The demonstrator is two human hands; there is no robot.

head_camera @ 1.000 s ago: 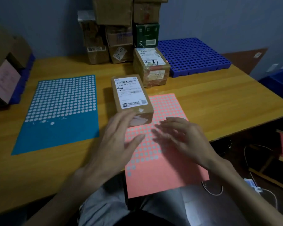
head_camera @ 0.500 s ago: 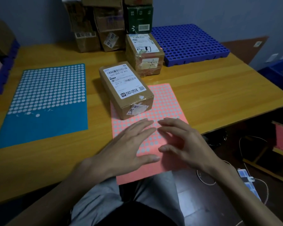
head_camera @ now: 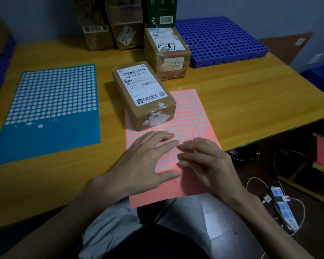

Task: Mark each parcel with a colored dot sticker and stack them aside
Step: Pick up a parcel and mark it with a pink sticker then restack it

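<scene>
Your work surface is the yellow wooden table (head_camera: 251,101). The blue perforated plastic pallet (head_camera: 219,38) lies at its far right, and a stack of brown cardboard cartons (head_camera: 108,25) stands along the far edge. The blue sticker sheet with white emptied dot positions (head_camera: 45,146) lies flat at the left. The salmon-pink sticker sheet (head_camera: 195,113) lies at near centre, its near end overhanging the table edge above your lap. The brown cardboard parcel with the white barcode label (head_camera: 144,94) sits at centre with its near end resting on the far left corner of the pink sheet. A second, tape-wrapped cardboard parcel (head_camera: 166,51) stands just beyond it. Your left hand (head_camera: 144,161) lies flat on the pink sheet, fingers straight, gripping nothing. Your right hand (head_camera: 204,161) is beside it, fingers relaxed, tips touching the sheet; no dot appears lifted. Expect the sheet to be thin, limp and prone to sliding, so hold it down with the left palm. Each dot is likely flimsy and tacky, so raise its edge with a fingernail. The parcel appears rigid and probably light; grasp it across its long sides, away from the glossy tape.
</scene>
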